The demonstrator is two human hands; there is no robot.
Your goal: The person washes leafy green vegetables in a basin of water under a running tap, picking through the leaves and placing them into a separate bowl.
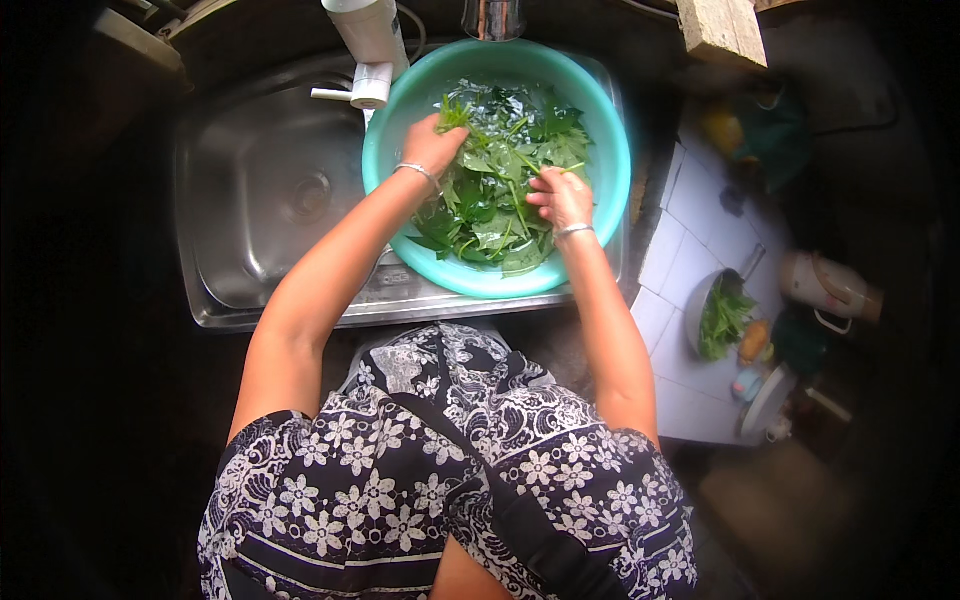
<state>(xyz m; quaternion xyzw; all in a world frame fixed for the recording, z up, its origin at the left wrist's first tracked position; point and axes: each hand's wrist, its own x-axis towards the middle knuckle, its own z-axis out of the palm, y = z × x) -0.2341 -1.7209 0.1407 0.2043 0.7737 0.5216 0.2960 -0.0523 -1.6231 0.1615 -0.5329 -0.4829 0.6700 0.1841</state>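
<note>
A large turquoise plastic basin (616,161) sits over the right part of a stainless steel sink, holding water and many leafy greens (499,225). At the basin's left side, my left hand (436,146) grips a small bunch of green stems and leaf tips (453,115) between thumb and fingers. My right hand (561,196), over the right part of the basin, pinches a thin green stem (571,167) with its fingertips. Each wrist wears a silver-coloured bangle.
The bare sink bowl (262,180) lies to the left. A white faucet-like water heater (367,37) stands behind, beside a metal spout (493,19). On the white-tiled counter (667,262) at right are a pan of greens (724,315) and a thermos jug (825,285).
</note>
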